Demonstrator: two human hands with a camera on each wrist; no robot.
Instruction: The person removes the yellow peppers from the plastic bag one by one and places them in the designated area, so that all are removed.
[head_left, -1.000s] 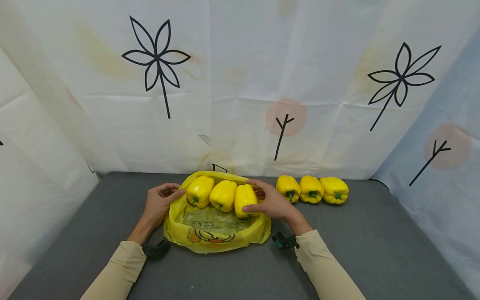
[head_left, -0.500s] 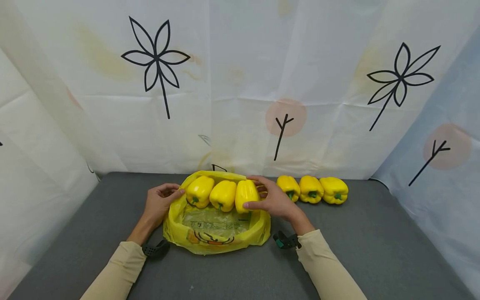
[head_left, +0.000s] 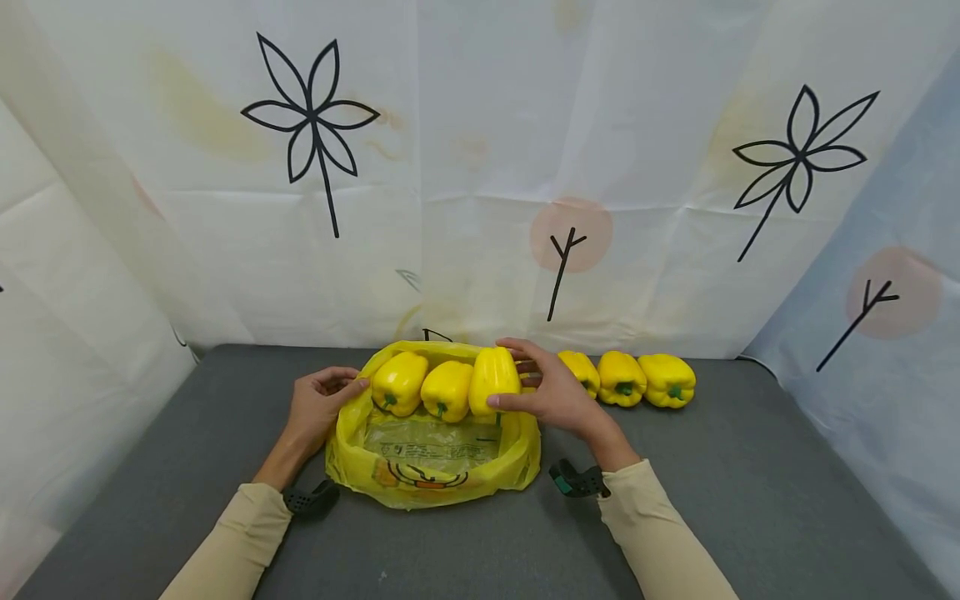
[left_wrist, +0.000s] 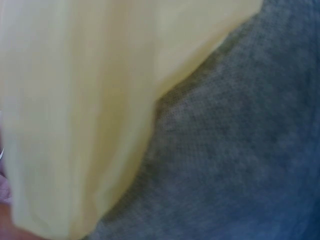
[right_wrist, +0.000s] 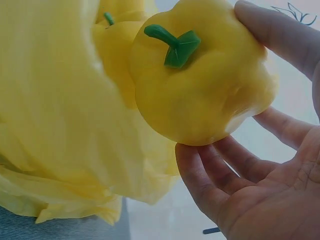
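A yellow plastic bag stands with its mouth spread wide near the middle of the table. Two yellow bell peppers lie inside along its back: the left pepper and the middle pepper. My right hand grips a third bell pepper between thumb and fingers, over the bag's right side. In the right wrist view that pepper shows its green stem, with the fingertips on its far side and underneath. My left hand pinches the bag's left rim. Bag film fills much of the left wrist view.
To the right of the bag, three more yellow peppers stand in a row at the table's back, the nearest partly behind my right hand. A patterned white cloth hangs behind the grey table.
My right hand has raised the right-hand pepper up and slightly back from its place in the bag. The left hand and the bag's left rim have stayed put.
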